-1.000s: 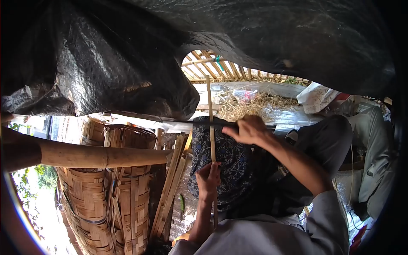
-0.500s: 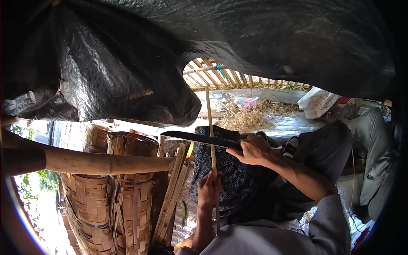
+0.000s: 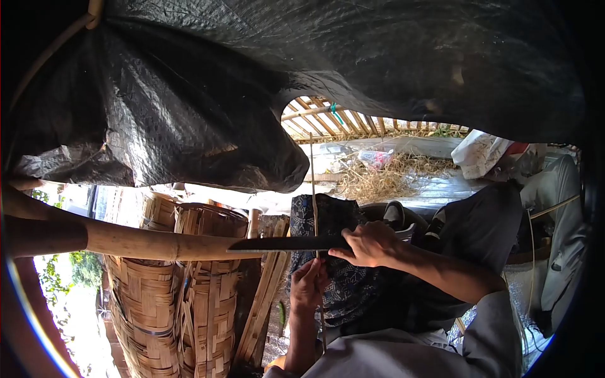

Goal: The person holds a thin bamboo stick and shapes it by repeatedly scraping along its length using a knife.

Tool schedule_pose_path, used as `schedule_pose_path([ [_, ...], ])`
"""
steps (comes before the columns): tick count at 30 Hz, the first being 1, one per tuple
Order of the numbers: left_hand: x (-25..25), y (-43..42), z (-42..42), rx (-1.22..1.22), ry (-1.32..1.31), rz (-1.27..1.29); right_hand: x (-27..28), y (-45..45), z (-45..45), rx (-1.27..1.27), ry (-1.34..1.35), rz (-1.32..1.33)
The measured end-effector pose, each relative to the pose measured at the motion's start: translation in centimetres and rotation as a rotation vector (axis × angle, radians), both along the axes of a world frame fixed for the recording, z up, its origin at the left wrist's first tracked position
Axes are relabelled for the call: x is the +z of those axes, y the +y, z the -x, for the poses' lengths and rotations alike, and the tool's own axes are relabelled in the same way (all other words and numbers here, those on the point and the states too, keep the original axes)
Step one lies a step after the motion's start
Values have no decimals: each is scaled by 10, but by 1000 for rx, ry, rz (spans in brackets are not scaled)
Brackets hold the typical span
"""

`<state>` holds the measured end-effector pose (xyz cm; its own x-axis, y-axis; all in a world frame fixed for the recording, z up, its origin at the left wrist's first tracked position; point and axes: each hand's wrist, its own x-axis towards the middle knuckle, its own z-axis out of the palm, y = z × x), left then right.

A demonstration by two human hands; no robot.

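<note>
My right hand [image 3: 370, 244] is closed around the handle of a long dark machete [image 3: 287, 244], whose blade reaches left, roughly level. The blade crosses a thin bamboo strip [image 3: 314, 183] just above my left hand [image 3: 308, 281]; whether it touches the strip I cannot tell. My left hand pinches the strip, which stands nearly upright in the view and runs down toward my body. Behind it, a dark blue patterned cloth [image 3: 340, 293] lies over my lap.
Woven bamboo baskets [image 3: 145, 302] stand at the left, beside split bamboo slats [image 3: 261, 302]. A thick bamboo pole [image 3: 170, 247] juts in from the left. Black plastic sheeting [image 3: 208, 126] hangs overhead. Another person's grey-clad leg [image 3: 554, 220] is at the right.
The machete has come down along the strip to just above my left hand. The strip now shows a narrower side. The whole view has shifted slightly.
</note>
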<state>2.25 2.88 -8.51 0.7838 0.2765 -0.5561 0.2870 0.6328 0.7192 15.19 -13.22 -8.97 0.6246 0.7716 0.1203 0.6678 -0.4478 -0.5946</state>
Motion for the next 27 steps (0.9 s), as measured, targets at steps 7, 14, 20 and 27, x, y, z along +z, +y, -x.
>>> schedule_pose_path([
  [7,16,-4,5,-46,32,-438,-4,-2,-3,8,-254,-78],
  [14,21,2,12,-124,82,-507,-32,9,-29,-231,-551,-412],
  [20,12,2,-4,-163,102,-440,-15,9,-23,-77,-283,-87],
  [27,-5,7,-35,-138,110,-297,-43,29,-57,-228,-224,-24],
])
